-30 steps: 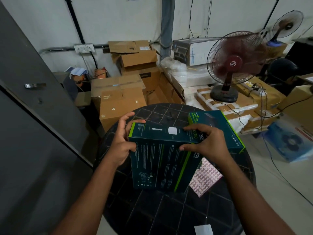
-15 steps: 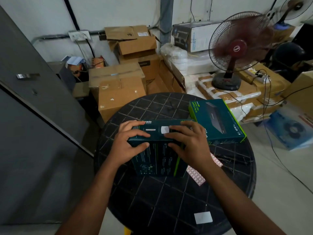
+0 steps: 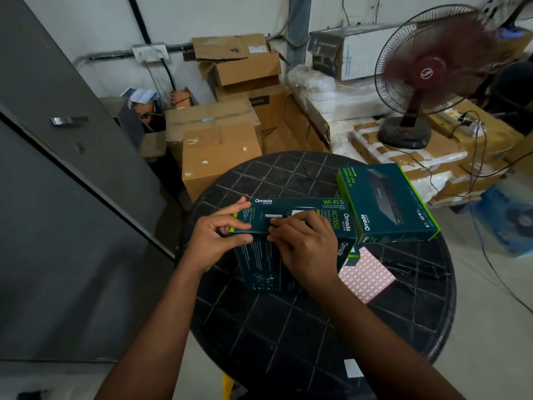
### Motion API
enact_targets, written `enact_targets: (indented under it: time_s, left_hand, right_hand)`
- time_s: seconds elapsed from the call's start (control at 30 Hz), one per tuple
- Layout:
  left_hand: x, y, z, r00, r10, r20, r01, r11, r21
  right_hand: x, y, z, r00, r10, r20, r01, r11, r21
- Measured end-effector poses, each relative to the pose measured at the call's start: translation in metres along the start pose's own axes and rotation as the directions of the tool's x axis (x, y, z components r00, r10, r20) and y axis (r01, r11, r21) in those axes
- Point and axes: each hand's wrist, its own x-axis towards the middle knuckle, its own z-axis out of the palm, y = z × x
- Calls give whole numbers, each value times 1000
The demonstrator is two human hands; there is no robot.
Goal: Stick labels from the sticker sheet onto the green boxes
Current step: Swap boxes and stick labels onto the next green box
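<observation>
Round black worktop (image 3: 288, 336), slatted. Two green boxes: far box (image 3: 386, 203) lies flat at right; near box (image 3: 291, 241) sits centre, under both hands. Sticker sheet (image 3: 366, 277) lies partly under near box's right corner. Left hand (image 3: 216, 241) grips the box's left end, thumb and fingers around the edge. Right hand (image 3: 305, 246) presses fingertips on the upper face beside a small white label (image 3: 273, 215); whether it pinches a sticker, cannot tell. Risk: box slides under the press, label lands crooked or creased.
</observation>
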Motion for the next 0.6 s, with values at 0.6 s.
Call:
enact_targets:
  time_s: [0.6]
  left_hand:
    - [-1,-13,10,996,37,-84,-31,997,68]
  right_hand:
    - [-34,68,-61,962,273,-8,-261,929,262]
